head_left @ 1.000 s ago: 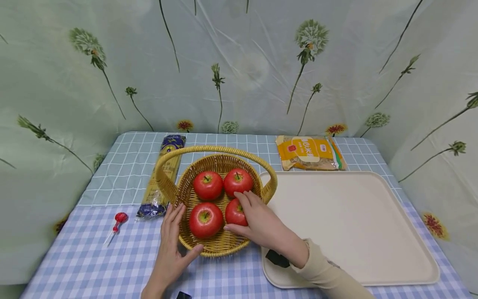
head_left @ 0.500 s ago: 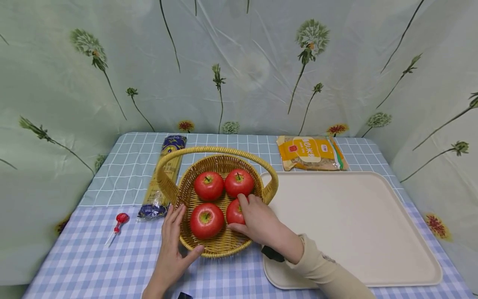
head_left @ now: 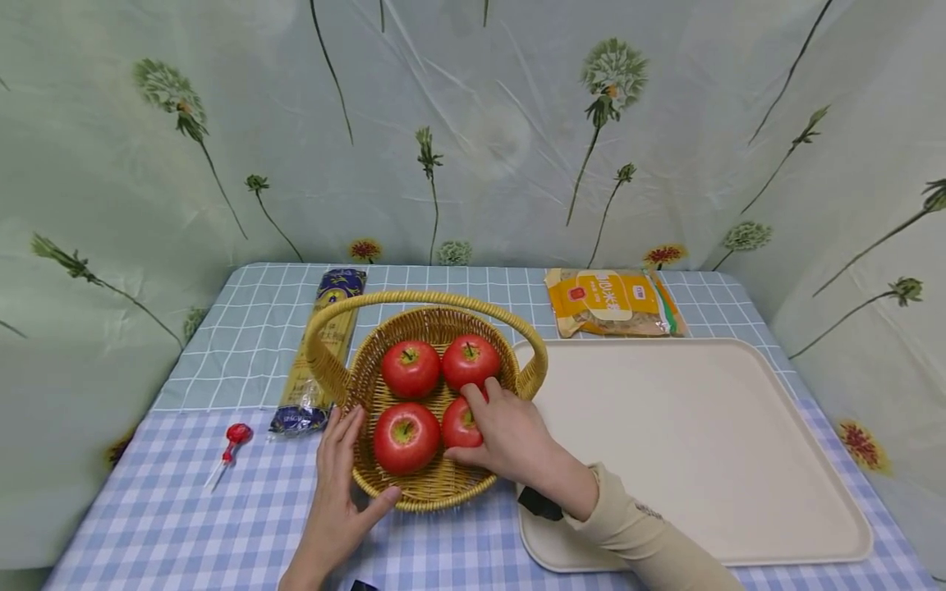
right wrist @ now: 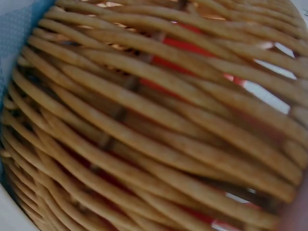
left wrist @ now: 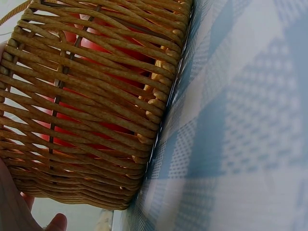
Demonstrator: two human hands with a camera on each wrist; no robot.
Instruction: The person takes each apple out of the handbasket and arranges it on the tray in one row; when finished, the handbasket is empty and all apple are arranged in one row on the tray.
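A golden wicker basket point(head_left: 424, 504) with an arched handle stands at the middle of the table, several red apples inside. My right hand point(head_left: 510, 435) reaches over its right rim and grips the front right apple point(head_left: 458, 424), which the hand partly covers. Along the basket's left side, my left hand point(head_left: 340, 492) rests with extended fingers, its thumb at the front rim. An apple point(head_left: 406, 438) lies front left, with two behind, back left point(head_left: 411, 369) and back right point(head_left: 470, 361). Both wrist views are filled mostly by the woven wall point(left wrist: 91, 106), with red showing through its gaps.
A beige tray point(head_left: 695, 460) lies right of the basket, under the right forearm. Behind it is an orange-and-yellow food bag point(head_left: 613, 302). A long blue-and-gold packet point(head_left: 303, 394) lies left of the basket. A red lollipop point(head_left: 237, 435) lies farther left on the checked cloth point(head_left: 163, 509).
The right hand's fingers have shifted slightly and curled more around the front right apple. The left hand and basket look the same, apart from a small camera shift.
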